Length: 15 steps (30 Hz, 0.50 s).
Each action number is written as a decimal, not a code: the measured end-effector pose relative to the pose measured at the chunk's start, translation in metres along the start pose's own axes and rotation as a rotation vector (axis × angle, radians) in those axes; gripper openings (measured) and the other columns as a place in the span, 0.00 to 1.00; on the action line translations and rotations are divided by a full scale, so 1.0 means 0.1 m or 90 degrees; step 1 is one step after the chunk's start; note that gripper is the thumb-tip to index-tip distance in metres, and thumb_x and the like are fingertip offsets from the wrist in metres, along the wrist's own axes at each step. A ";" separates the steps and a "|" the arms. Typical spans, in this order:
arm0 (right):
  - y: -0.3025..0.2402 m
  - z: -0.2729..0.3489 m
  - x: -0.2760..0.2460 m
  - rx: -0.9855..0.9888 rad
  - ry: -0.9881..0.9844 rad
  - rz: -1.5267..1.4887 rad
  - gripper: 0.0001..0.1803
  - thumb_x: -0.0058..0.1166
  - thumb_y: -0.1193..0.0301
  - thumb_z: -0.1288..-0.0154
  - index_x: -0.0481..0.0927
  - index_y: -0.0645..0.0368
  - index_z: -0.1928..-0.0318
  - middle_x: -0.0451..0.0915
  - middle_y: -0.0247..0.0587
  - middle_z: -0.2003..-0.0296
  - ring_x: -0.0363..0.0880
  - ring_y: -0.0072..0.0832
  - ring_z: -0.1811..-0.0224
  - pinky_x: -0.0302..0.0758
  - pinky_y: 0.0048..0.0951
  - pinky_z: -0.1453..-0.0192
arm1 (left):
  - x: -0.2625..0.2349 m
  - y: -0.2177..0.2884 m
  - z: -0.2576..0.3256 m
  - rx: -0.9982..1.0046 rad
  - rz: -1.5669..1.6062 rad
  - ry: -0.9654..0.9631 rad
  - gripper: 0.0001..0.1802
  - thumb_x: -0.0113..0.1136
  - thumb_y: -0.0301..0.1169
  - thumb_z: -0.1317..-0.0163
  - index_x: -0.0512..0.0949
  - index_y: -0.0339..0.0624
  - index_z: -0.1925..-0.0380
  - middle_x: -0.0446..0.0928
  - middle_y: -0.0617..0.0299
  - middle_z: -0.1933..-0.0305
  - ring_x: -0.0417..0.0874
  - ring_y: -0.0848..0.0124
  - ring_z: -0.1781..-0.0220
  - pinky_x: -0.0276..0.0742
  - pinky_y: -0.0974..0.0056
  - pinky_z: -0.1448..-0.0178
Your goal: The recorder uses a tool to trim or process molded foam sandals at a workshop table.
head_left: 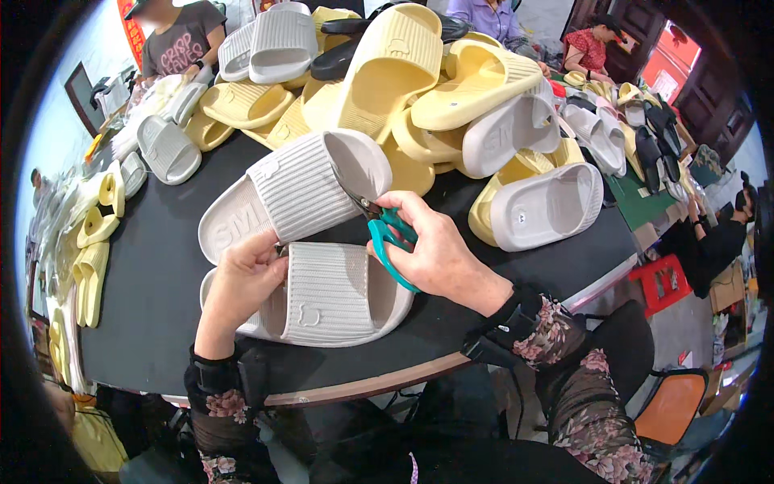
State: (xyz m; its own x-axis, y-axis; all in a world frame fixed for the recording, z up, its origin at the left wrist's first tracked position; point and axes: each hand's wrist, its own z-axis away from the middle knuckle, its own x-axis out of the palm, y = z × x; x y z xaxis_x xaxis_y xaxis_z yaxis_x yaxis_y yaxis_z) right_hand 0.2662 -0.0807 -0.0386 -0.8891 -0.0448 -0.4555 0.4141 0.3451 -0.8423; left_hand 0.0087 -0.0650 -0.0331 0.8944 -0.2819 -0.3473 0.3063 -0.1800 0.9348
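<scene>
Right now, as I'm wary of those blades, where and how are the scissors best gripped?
Probably by the teal handles, from the near right, as the right hand does: their loops lie that way, while the dark blades point away and leftward.

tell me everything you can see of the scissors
The scissors have teal, plastic-looking handles and dark, metallic-looking blades joined at a pivot. The right hand grips them, its fingers partly covering the handles. They lie aslant, blades pointing up and to the left in the picture, by the strap edge of the upper light grey slipper. Whether the blades touch it, or how far they are open, is hard to tell.
</scene>
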 end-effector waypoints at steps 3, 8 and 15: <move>-0.01 0.00 0.01 -0.019 0.008 0.022 0.25 0.62 0.74 0.43 0.68 0.65 0.47 0.80 0.43 0.62 0.78 0.20 0.62 0.76 0.25 0.55 | -0.03 -0.01 0.02 0.009 -0.043 0.033 0.19 0.56 0.17 0.43 0.77 0.35 0.50 0.67 0.77 0.77 0.64 0.87 0.73 0.62 0.78 0.70; 0.02 0.00 0.01 -0.044 0.010 0.024 0.23 0.61 0.75 0.42 0.69 0.64 0.48 0.80 0.44 0.66 0.80 0.23 0.64 0.76 0.26 0.57 | 0.02 0.07 0.07 0.097 -0.248 0.125 0.10 0.57 0.19 0.45 0.79 0.35 0.61 0.73 0.69 0.79 0.70 0.84 0.76 0.66 0.74 0.72; 0.01 -0.05 -0.05 -0.107 0.111 0.061 0.21 0.58 0.72 0.43 0.70 0.61 0.50 0.79 0.54 0.67 0.80 0.46 0.65 0.76 0.39 0.61 | 0.00 0.12 0.10 0.141 -0.233 0.159 0.10 0.58 0.19 0.44 0.79 0.34 0.60 0.77 0.60 0.78 0.74 0.81 0.77 0.70 0.72 0.72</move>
State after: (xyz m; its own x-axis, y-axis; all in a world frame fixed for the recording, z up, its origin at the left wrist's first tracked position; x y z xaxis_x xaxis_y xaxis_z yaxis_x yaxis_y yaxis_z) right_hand 0.2700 -0.0751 -0.0358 -0.8737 0.1526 -0.4619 0.4725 0.4915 -0.7315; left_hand 0.0096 -0.0766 -0.0228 0.8003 0.0673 -0.5958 0.5624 -0.4288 0.7069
